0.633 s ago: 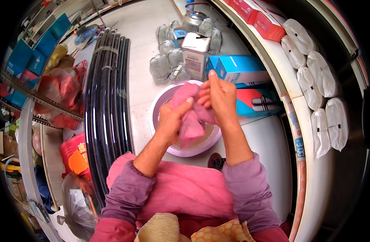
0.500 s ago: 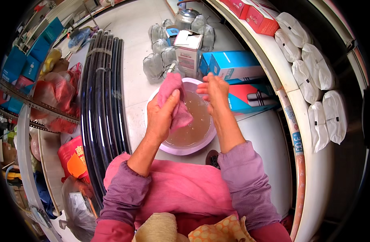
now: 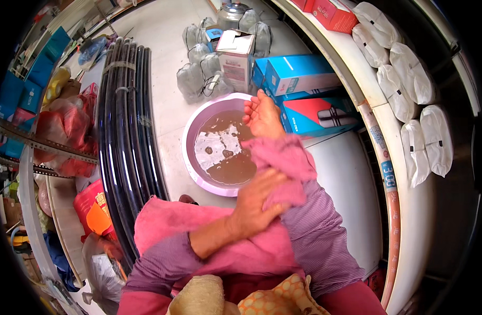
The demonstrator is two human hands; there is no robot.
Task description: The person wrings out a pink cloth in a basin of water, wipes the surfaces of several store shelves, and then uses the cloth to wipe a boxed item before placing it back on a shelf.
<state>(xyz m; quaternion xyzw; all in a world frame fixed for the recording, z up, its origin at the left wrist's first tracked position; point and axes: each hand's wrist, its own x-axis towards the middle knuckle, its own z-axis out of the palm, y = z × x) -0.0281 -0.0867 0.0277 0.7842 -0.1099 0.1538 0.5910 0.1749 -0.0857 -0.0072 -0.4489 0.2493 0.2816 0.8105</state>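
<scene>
My left hand (image 3: 254, 203) is closed on a damp-looking pink cloth (image 3: 285, 157) and presses it against my right forearm, just above the striped purple sleeve (image 3: 319, 231). The cloth drapes over the right wrist and forearm. My right hand (image 3: 265, 116) is held out over the far right rim of a pale purple basin (image 3: 189, 152), palm turned up, fingers loosely curled with nothing in them. Murky brown water (image 3: 227, 170) with a few bubbles fills part of the basin. Another pink cloth (image 3: 183, 218) lies across my lap.
Bundled dark glossy tubes (image 3: 125, 131) lie left of the basin. Beyond it stand grey drawstring bags (image 3: 191, 81), a white box (image 3: 235, 58) and a metal kettle (image 3: 232, 16). Blue boxes (image 3: 304, 73) sit to the right, below a shelf with white packs (image 3: 403, 94).
My left hand has brought the pink cloth from over the basin down and right onto my right forearm. My right hand has turned palm up, its fingers more curled.
</scene>
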